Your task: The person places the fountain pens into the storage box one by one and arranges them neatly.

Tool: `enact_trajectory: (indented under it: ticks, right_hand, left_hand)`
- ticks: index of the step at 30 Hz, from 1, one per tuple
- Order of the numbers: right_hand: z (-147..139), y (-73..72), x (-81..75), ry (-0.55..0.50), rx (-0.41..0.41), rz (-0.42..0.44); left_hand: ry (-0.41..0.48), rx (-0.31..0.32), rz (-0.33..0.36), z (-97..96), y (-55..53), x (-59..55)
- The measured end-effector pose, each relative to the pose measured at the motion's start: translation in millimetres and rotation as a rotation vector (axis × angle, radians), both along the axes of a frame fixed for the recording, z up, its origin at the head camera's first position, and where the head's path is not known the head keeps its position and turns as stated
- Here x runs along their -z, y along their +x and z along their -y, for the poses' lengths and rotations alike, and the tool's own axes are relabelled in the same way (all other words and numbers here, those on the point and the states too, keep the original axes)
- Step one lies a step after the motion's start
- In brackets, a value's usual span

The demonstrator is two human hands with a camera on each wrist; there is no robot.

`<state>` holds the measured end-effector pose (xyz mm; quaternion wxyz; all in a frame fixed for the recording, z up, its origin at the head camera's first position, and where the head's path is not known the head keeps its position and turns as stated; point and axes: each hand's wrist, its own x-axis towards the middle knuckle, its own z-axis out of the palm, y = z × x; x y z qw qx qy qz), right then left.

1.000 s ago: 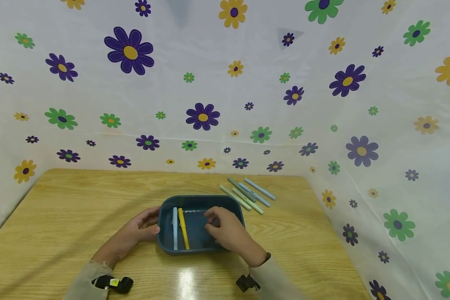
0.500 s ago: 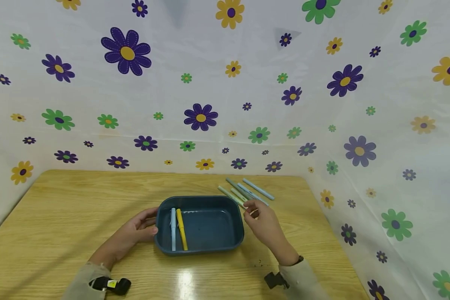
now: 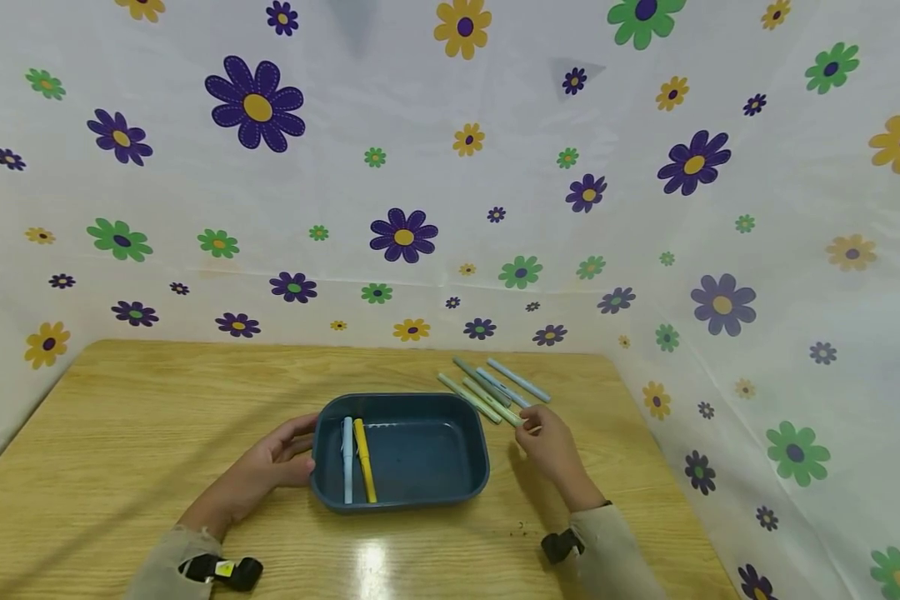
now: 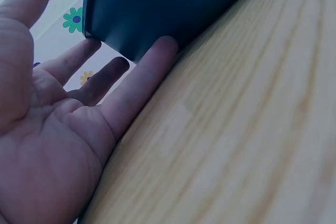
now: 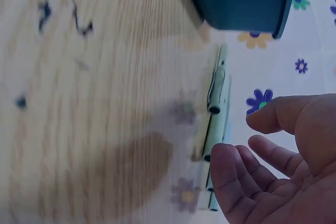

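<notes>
My left hand (image 3: 273, 462) rests against the left end of a dark blue plastic bin (image 3: 438, 468), its fairly straight fingers touching the outer wall in the left wrist view. Inside the bin, at its left side, lie a light blue pen (image 3: 347, 467) and a yellow pen (image 3: 365, 467). Beyond the bin's right end, my right hand (image 3: 553, 450) is at the near end of a yellow-green pen (image 3: 489, 401). The right wrist view shows thumb and fingers apart, with no pen between them; whether a fingertip touches one I cannot tell.
Around the yellow-green pen lie a pale green pen (image 3: 465, 396), a grey-green pen (image 3: 471, 371) and light blue pens (image 3: 520, 380). The wooden table (image 3: 195, 392) meets a flower-patterned cloth (image 3: 330, 183) at the back and sides. Small dark marks show near the right wrist.
My right hand has moved out of the bin and rightward to the loose pens. My left hand stays at the bin's left end, and the two pens inside lie as before.
</notes>
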<state>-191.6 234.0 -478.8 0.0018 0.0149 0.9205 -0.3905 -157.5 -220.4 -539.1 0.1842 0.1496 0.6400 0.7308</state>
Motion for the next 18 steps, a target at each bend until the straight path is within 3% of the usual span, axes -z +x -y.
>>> enact_trajectory:
  ticks: [10, 18]
  right_hand:
    - [-6.4, -9.7, 6.9, -0.024, 0.021, 0.074]
    - [-5.2, -18.5, 12.8, 0.094, 0.006, 0.044]
  left_hand:
    - [-0.044, 0.019, -0.019, -0.8, 0.3, -0.8]
    - [-0.053, 0.026, -0.032, -1.2, 0.3, -0.3]
